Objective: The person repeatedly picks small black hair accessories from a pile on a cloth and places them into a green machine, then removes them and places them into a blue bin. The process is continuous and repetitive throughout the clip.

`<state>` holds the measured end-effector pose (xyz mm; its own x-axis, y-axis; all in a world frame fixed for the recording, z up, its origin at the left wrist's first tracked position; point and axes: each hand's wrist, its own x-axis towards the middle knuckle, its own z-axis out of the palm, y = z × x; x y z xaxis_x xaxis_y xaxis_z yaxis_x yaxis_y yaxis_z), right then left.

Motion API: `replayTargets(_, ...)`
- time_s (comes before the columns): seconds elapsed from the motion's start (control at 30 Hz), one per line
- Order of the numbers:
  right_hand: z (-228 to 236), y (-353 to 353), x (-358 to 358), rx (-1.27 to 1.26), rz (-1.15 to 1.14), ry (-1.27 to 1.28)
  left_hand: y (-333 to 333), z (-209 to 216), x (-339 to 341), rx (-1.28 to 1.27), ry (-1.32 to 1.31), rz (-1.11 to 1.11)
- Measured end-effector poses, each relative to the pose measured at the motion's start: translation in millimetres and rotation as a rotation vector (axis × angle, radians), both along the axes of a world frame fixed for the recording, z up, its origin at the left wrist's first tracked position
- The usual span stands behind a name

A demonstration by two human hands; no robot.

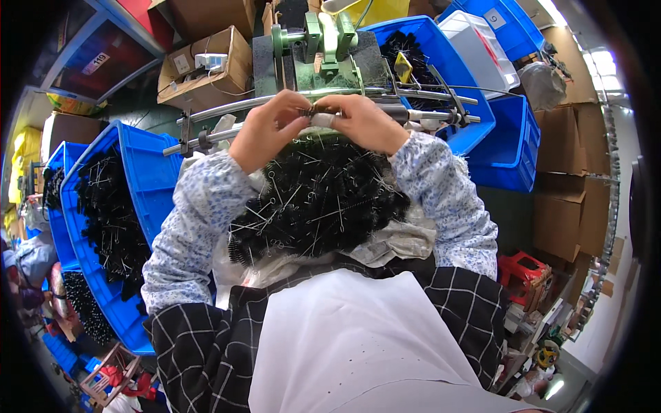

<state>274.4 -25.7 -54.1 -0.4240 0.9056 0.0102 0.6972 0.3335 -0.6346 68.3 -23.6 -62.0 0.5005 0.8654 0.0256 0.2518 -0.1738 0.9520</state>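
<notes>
At the front of a green machine [332, 69], my two hands meet with their fingertips close together. My left hand [267, 129] is closed in a pinch on a small black wire brush [305, 112]. My right hand [366, 122] also has its fingers closed at the brush's other end, where the fingers partly hide it. A white wrapping [322, 120] shows at the right hand's fingertips. Below both hands a heap of black wire brushes [320, 196] with thin metal loop handles lies on whitish sacking [403, 241] over my lap.
Metal rails [224, 112] cross in front of the machine. A blue crate [148, 162] of brushes stands at left. Another blue bin [475, 82] with brushes and an open blue crate [513, 148] stand at right. A cardboard box [234, 76] is behind left; a red stool [525, 279] is at right.
</notes>
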Motion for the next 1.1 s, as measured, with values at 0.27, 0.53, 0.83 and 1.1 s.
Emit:
replayTargets(0.27,-63,82,63,0.518,-0.415,-0.512,-26,-57,-69,0.084,0.618,-0.309)
replayTargets(0.53,-67,90,60,0.521,-0.417,-0.544,-26,-57,-67,-0.131,0.551,-0.428)
replayTargets(0.83,-77,104,68,0.518,-0.317,-0.433,-19,-10,-85,-0.116,0.446,-0.173)
replayTargets(1.1,-62,82,80,0.419,-0.505,-0.602,-17,17,-94,-0.066,0.351,-0.026)
